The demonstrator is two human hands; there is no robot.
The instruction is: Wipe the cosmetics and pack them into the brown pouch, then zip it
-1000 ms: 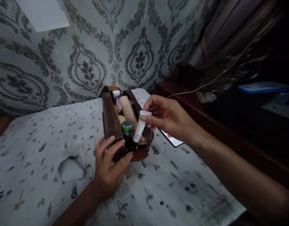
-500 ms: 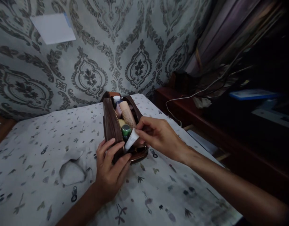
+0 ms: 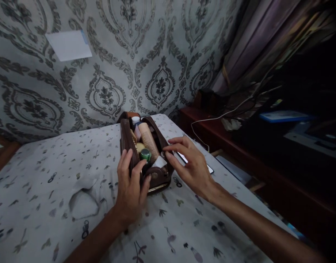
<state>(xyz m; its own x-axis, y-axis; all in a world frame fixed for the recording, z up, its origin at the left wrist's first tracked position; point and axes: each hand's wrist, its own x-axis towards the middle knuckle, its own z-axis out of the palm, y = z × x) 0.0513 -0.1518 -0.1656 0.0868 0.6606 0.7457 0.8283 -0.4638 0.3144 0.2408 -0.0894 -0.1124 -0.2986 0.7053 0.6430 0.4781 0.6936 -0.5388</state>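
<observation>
Pouch: a brown pouch [image 3: 129, 146] is standing open on the patterned cloth [image 3: 47, 182], its mouth facing up; the wall with the dark scroll pattern [image 3: 107, 87] is rising just behind it.
Left hand: the left hand [image 3: 131, 190] is pressing against the pouch's near left side; its fingers are curling over the left edge of the opening, gripping the pouch wall and nothing else; the thumb is resting near the brass zip at the pouch's front.
Right hand: the right hand [image 3: 188, 166] is hovering at the pouch's right side, fingers spread and loose, grasping nothing; its fingertips are touching or almost touching the right rim of the pouch, and which of the two cannot be told.
White tube: a white tube [image 3: 159, 162] is lying inside the pouch at its near right corner, just beside the right hand's fingertips, with only its flat end showing.
Other contents: a green-capped bottle [image 3: 145, 154] is standing in the pouch just left of the white tube; a tan tube [image 3: 148, 138] is leaning behind it toward the pouch's far end; a white cap [image 3: 135, 119] is showing at the far end.
Around the pouch: a phone [image 3: 184, 159] is lying on the cloth right of the pouch, partly under the right hand; a white cable [image 3: 212, 118] is running over the dark wooden shelf [image 3: 239, 146] farther right of the pouch; a sheet of paper [image 3: 68, 45] is hanging on the wall above and left of the pouch.
</observation>
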